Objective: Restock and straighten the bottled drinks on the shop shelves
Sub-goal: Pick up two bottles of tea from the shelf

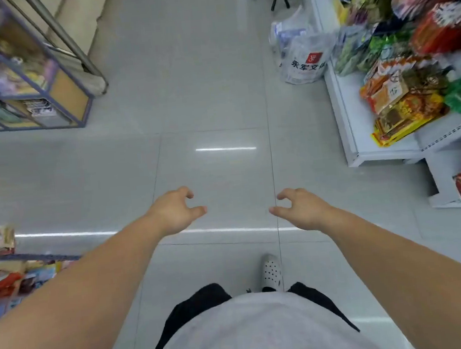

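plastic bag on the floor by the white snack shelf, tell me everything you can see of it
The plastic bag is thin, crinkled, translucent whitish film. Its front bears a red square logo above a row of dark printed characters. It stands slumped on the grey tiled floor, bulging with contents that show through only as blurred blue and white shapes. Its top is loosely bunched. Its right side appears to rest against the base of the white shelf. Nothing else touches it.

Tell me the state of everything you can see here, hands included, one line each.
left hand: empty, fingers loosely curled, held out over the floor.
right hand: empty, fingers loosely curled, held out too.
plastic bag: upright on the floor by the white shelf, stuffed.
snack packets: piled unevenly on the white shelf.
blue-framed rack: stocked, contents blurred.
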{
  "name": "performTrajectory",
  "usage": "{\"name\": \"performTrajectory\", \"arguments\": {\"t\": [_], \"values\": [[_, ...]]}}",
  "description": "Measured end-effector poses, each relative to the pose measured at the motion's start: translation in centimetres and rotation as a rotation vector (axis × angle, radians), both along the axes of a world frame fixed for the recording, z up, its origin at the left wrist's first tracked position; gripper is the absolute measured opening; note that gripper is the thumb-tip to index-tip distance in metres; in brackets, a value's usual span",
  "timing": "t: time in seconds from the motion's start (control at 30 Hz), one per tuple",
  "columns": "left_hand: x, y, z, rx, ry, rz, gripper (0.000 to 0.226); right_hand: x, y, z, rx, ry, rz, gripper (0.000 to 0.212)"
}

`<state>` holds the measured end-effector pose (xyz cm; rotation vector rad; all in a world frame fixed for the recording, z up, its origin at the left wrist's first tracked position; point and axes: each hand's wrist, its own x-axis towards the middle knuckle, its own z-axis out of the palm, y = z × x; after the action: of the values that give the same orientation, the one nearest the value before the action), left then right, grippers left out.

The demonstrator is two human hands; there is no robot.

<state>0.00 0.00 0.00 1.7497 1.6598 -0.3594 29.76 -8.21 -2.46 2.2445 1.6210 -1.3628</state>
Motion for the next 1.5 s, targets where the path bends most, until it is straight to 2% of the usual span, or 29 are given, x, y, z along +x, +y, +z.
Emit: {"name": "performTrajectory", "arguments": {"t": [0.2, 0.47, 0.67, 0.83, 1.03, 1.23, 1.5], "values": [[4.6, 11.8, 0.3, 0.015, -0.058, 0.029, 0.065, 4.0, 12.6, 0.0, 0.017, -0.005, -0.023, 0.065], [6.8, 33.2, -1.6, 0.04, -0.129, -0.007, 0.065, 5.5, 33.4, -0.4, 0.011, -0.042, -0.032, 0.064], [7.0, 48.2, -0.8, -0.052, -0.113, -0.087, 0.069, 5.0, 48.2, 1.3, -0.052, -0.059, -0.046, 0.063], [8.7, 59.8, -0.5, -0.054, -0.106, -0.108, 0.069, 5.9, 59.3, 1.8, -0.041, -0.004, -0.06, 0.061], [12.9, 73.6, -2.1, -0.061, -0.062, -0.104, 0.068, 11.3, 72.8, -0.6, -0.043, 0.01, -0.109, 0.063], [19.3, 87.3, -1.8, -0.046, -0.029, -0.037, 0.068, 18.3, 88.2, -1.1, -0.056, 0.045, -0.055, 0.063], [25.8, 105.1, 0.6, 0.05, -0.128, 0.02, 0.061, 23.3, 107.9, 0.7, -0.008, 0.041, 0.017, 0.061]]}}
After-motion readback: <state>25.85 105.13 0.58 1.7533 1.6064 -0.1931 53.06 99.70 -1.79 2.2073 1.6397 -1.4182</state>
